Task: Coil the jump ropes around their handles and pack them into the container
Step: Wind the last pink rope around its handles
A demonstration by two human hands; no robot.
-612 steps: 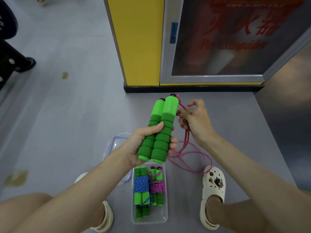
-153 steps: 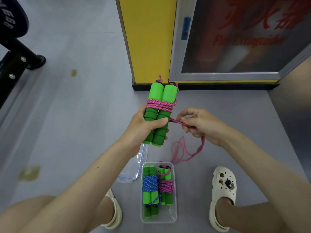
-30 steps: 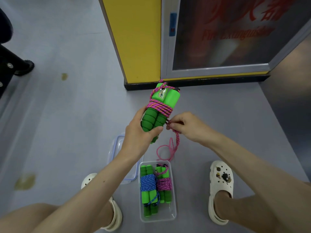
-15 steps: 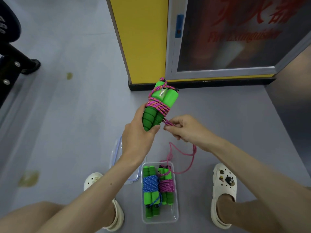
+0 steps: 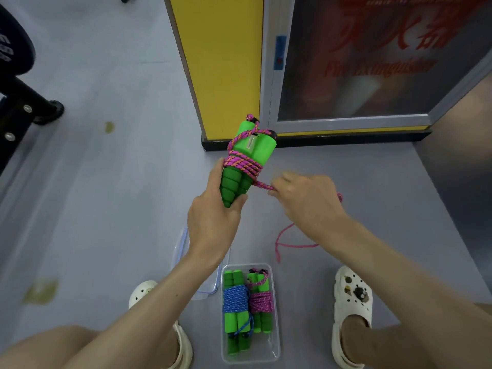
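- The fingers (image 5: 216, 179) of the left hand (image 5: 213, 217) are curled round the lower, darker ends of a pair of green handles (image 5: 259, 149). They hold the pair up in the air, tilted so that the lighter tops lean away towards the right.
- The fingers (image 5: 278, 191) of the right hand (image 5: 306, 201) are closed in a pinch on the pink rope (image 5: 241, 163), just beside the handles. The short stretch between the pinch and the handles runs taut.
- Several turns of that rope lie bunched round the middle of the handles, and one strand crosses up over their tops.
- The loose tail (image 5: 292, 245) comes out behind the right hand and hangs in a slack loop under the wrist. I cannot tell whether it touches the floor (image 5: 106, 209).
- A clear container (image 5: 255, 354) stands on the floor below the hands, between two white clogs (image 5: 351, 302).
- Inside it two finished bundles lie side by side, lengthwise: one wound in blue rope (image 5: 235, 302) on the left, one in pink (image 5: 261, 302) on the right.
- The clear lid (image 5: 210, 291) lies on the floor against the container's left side, partly hidden under the left forearm.
- Beyond the hands a yellow cabinet (image 5: 221, 62) with a glass door (image 5: 359, 62) lettered "Fire Extinguisher" meets the floor, and a black equipment leg (image 5: 26, 107) stands at the far left.
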